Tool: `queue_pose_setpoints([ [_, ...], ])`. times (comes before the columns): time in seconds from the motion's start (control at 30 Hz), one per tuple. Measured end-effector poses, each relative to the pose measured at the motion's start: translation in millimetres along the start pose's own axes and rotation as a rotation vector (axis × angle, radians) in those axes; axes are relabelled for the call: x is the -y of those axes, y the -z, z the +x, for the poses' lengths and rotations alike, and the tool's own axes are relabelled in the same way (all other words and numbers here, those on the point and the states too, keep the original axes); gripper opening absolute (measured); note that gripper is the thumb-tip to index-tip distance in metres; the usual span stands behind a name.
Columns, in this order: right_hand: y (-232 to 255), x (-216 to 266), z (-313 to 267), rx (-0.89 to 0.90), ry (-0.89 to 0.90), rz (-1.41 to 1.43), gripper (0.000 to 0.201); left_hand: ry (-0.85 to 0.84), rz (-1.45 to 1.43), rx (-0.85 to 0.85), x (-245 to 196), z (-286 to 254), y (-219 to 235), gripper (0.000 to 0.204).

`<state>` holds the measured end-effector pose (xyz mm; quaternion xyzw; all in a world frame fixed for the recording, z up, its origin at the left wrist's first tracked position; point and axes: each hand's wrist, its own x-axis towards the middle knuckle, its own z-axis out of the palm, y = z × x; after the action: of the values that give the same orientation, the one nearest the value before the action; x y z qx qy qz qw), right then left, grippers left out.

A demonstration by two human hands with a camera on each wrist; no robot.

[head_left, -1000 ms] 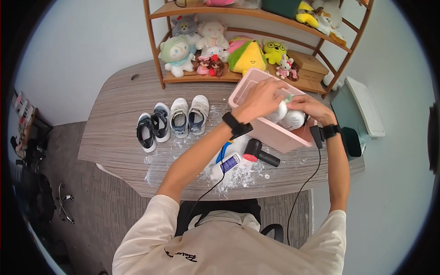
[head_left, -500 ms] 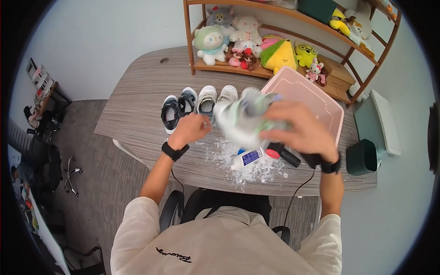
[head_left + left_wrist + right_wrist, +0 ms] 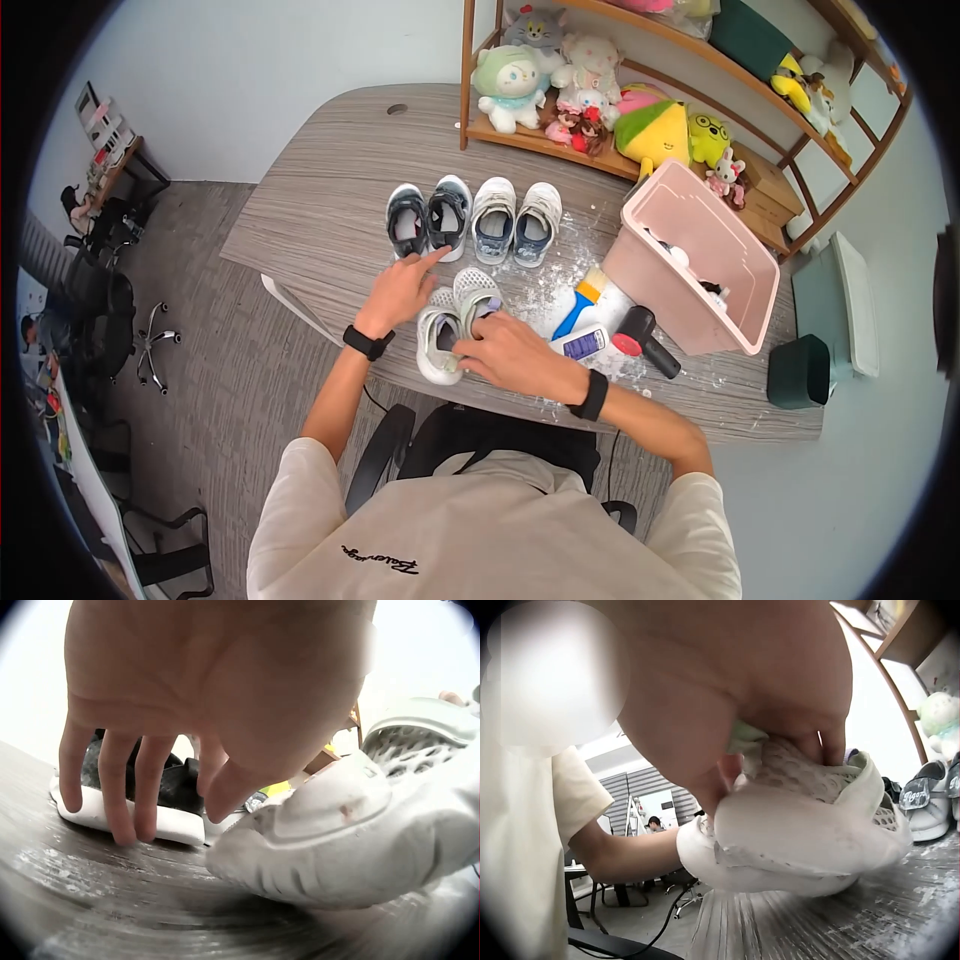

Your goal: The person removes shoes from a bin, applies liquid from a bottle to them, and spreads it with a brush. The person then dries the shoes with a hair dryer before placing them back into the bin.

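Observation:
A pair of white and pale-green clogs with perforated uppers [image 3: 438,318] is at the table's front edge in the head view. My right hand [image 3: 522,355] grips the pair at the heel end, its thumb and fingers spread across both clogs. The right wrist view shows the thumb at the back of one white clog [image 3: 802,832]. My left hand [image 3: 394,298] holds nothing; its fingers extend close to the heels of two dark shoes [image 3: 406,222]. Beside those, two white sneakers with blue insides [image 3: 493,222] complete a row, toes pointing away.
A pink bin [image 3: 675,290] with things inside stands on the right. Before it lie a blue-handled brush [image 3: 577,306], a purple-labelled white bottle [image 3: 583,343] and a black hair dryer [image 3: 637,328] amid scattered white powder. A wooden shelf of plush toys [image 3: 655,130] stands behind.
Both hands have left the pink bin. The right hand has carried the clogs left and down to the table's front, while the left hand has moved beside the dark shoes.

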<state>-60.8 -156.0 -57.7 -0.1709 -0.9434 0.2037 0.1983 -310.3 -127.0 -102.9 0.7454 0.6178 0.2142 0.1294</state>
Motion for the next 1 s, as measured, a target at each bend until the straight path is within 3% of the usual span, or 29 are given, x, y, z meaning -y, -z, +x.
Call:
queue_pose_setpoints([
  [0.07,-9.8,-1.0,4.4,-0.007,-0.020,-0.012,0.015,-0.176,0.043,-0.097,9.0,10.0,-8.8,0.053],
  [0.17,-24.1,-7.2,10.2,0.006,-0.071,-0.006,0.012,-0.069,-0.069,0.050,12.8,24.4,-6.6,0.050],
  [0.23,-35.3,-16.4,14.0,0.027,-0.106,0.015,0.009,-0.057,-0.086,0.056,11.6,30.1,-1.8,0.045],
  [0.3,-44.5,-28.7,19.9,-0.036,-0.015,0.004,0.016,-0.042,-0.113,0.084,13.7,34.3,1.3,0.043],
  [0.5,-53.0,-36.1,39.7,-0.067,-0.091,-0.003,0.019,-0.105,-0.131,0.011,23.4,38.7,2.9,0.035],
  [0.73,-40.5,-31.8,37.2,0.026,-0.080,0.037,0.029,0.005,-0.219,-0.165,-18.2,-30.5,28.1,0.042],
  [0.83,-14.4,-26.2,26.5,0.037,0.031,-0.024,0.030,0.107,-0.222,-0.095,-38.8,-58.1,13.0,0.052],
  [0.9,26.4,-13.6,15.4,-0.111,0.103,0.108,0.026,-0.023,-0.071,-0.057,-55.0,-67.5,6.2,0.060],
  [0.97,81.3,-9.3,1.6,-0.080,-0.012,0.075,0.029,-0.017,-0.098,-0.058,-75.1,-66.9,0.7,0.058],
  [1.0,106.1,-9.2,-6.4,-0.098,-0.071,0.050,0.027,-0.014,0.037,-0.052,-80.3,-65.1,-4.2,0.058],
])
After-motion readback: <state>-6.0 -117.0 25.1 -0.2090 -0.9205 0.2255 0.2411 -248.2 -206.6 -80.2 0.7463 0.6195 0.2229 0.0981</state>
